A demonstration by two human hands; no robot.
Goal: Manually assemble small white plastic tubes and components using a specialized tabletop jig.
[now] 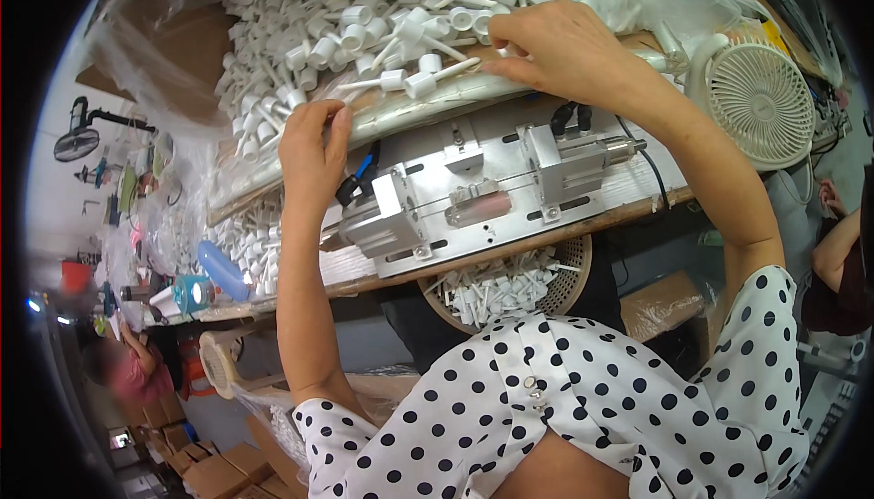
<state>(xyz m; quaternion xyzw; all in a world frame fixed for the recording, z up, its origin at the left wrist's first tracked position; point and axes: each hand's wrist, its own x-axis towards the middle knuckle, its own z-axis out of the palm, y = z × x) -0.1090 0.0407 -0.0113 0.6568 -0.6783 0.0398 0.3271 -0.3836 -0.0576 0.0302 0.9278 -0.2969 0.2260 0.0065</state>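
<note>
A large heap of white plastic caps with thin stems point(364, 35) fills the far side of the bench. My left hand point(311, 148) is at the heap's near left edge, its fingers curled toward the thumb; whatever they hold, if anything, is hidden. Over the heap's right part is my right hand point(569, 53), thumb and forefinger apart, close to the tip of one stemmed cap point(423, 85). Between my forearms sits a metal fixture point(482, 189) with two clamp blocks and a pinkish clear piece at its middle. Neither hand touches it.
A round basket point(572, 285) of stemmed caps rests at my lap, under the bench edge. At right stands a white fan point(760, 103). A plastic-wrapped bar point(401, 121) separates heap and fixture. A blue bottle-shaped object point(223, 269) lies at left. Other people are at both sides.
</note>
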